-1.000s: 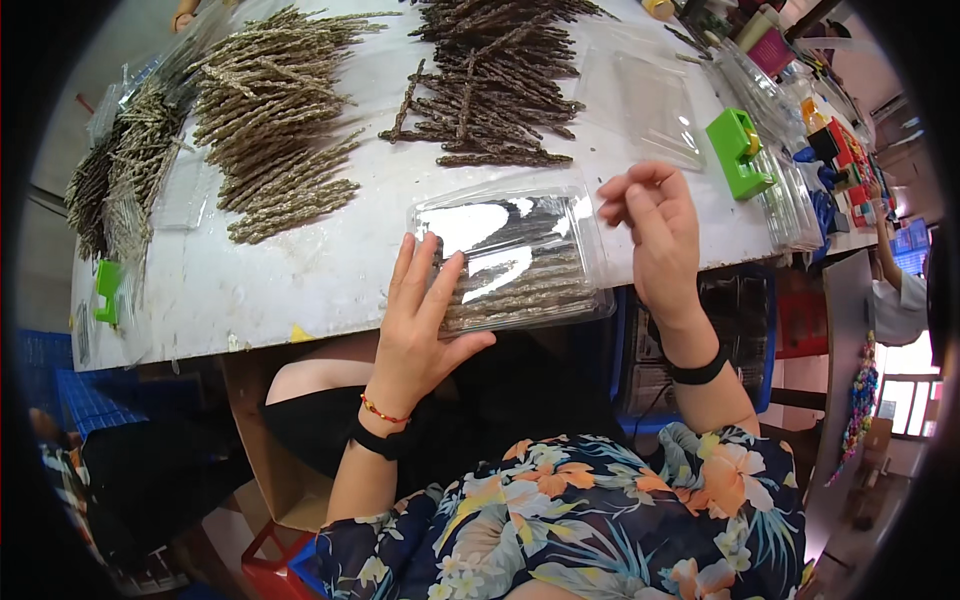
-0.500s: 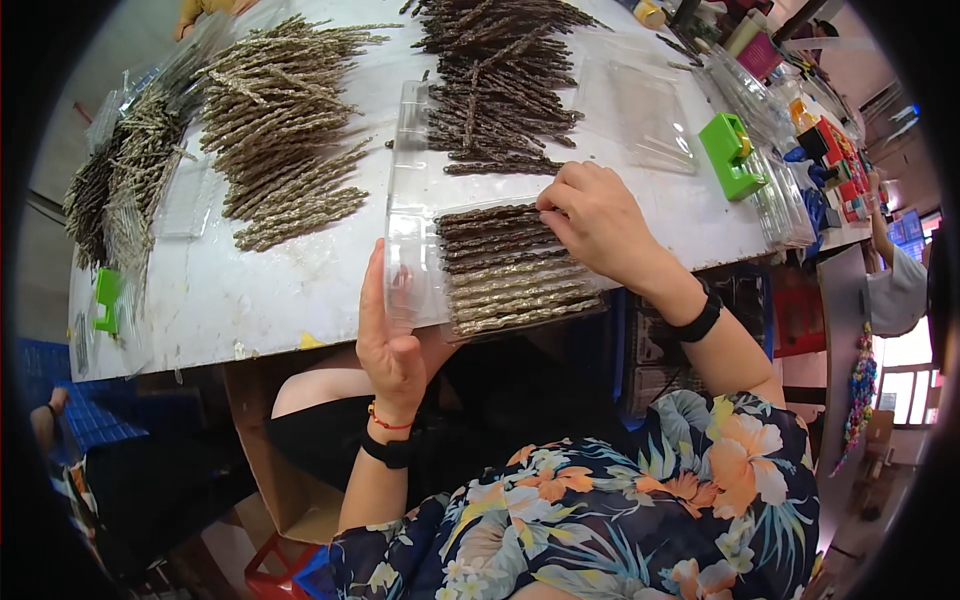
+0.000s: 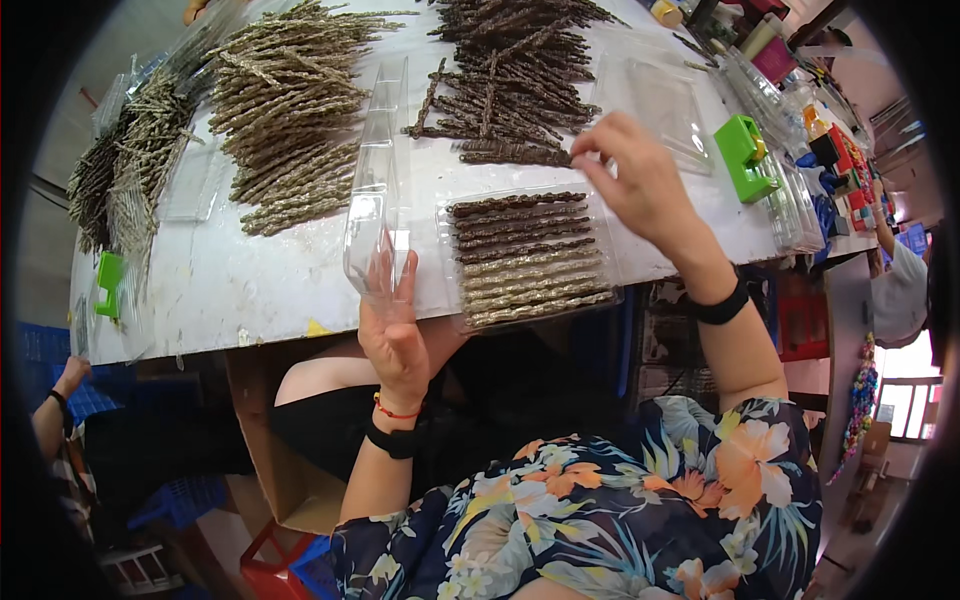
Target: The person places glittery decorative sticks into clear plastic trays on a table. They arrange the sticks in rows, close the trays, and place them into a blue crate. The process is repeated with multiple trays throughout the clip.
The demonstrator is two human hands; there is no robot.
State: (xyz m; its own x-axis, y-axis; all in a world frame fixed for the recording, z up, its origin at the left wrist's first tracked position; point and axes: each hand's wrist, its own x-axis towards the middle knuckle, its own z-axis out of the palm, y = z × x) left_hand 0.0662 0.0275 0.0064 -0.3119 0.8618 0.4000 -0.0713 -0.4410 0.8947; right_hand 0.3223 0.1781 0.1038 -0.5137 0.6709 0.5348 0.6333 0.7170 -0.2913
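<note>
A clear plastic tray (image 3: 612,240) lies at the table's near edge, with several dark brown twisted sticks (image 3: 522,222) in its far rows and several pale gold-brown ones (image 3: 535,279) in its near rows. My left hand (image 3: 393,345) holds up the tray's clear lid (image 3: 375,205) at its near end; the fingers show through the plastic and the thumb is in front. Beyond the tray, my right hand (image 3: 635,185) pinches the right end of a dark twisted stick (image 3: 520,153) at the near side of the dark pile (image 3: 515,75).
A pile of pale twisted sticks (image 3: 290,120) lies left of the lid, with more bundles in plastic at far left. Clear trays (image 3: 665,110) lie at right by a green tape dispenser (image 3: 746,158); another green dispenser (image 3: 109,285) sits at the left edge. Other people are at the sides.
My right hand has left the tray's far row and moved away from me to the dark pile. The lid has swung up and leftward with my left hand.
</note>
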